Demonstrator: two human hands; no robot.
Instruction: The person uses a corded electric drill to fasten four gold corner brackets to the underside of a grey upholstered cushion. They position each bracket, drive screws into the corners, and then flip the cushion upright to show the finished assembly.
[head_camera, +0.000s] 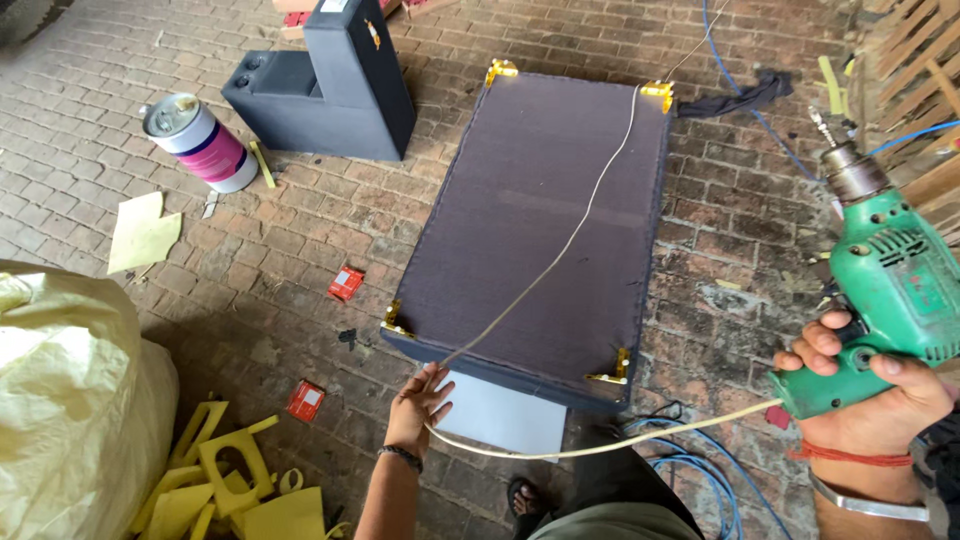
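My right hand (868, 385) grips the handle of a green electric drill (893, 276), bit pointing up and away, at the right edge. Its pale cord (560, 255) runs from the drill across to my left hand (418, 400), then over a dark grey upholstered panel (545, 220) lying flat on the brick floor. My left hand has the cord between its fingers, just off the panel's near-left corner. Gold metal brackets (393, 321) sit at the panel's corners. A white sheet (505, 410) pokes out under the near edge.
A dark upholstered L-shaped piece (335, 85) and a tipped can (200, 140) lie at the far left. A big yellow sack (75, 400), yellow foam offcuts (235, 480) and small red boxes (346, 283) are left. Blue cables (700, 470) coil near my feet. Wooden slats (920, 90) stand far right.
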